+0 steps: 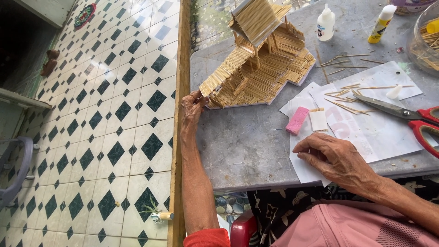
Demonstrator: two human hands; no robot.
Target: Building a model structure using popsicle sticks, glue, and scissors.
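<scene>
A model house made of toothpicks (260, 59) stands on a grey stone table (247, 146), on a pale base. My left hand (192, 107) pinches the lower left corner of its sloped roof and base. My right hand (334, 158) rests flat, fingers curled, on white paper sheets (366, 132) at the table's near edge. Just beyond it lie a pink eraser-like block (297, 120) and a small panel of glued toothpicks (318, 120).
Red-handled scissors (407, 116) lie on the paper at the right among loose toothpicks (347, 105). Two glue bottles (325, 23) (382, 18) and a clear jar of sticks (425, 39) stand at the back. A tiled floor (105, 123) lies left of a wooden edge.
</scene>
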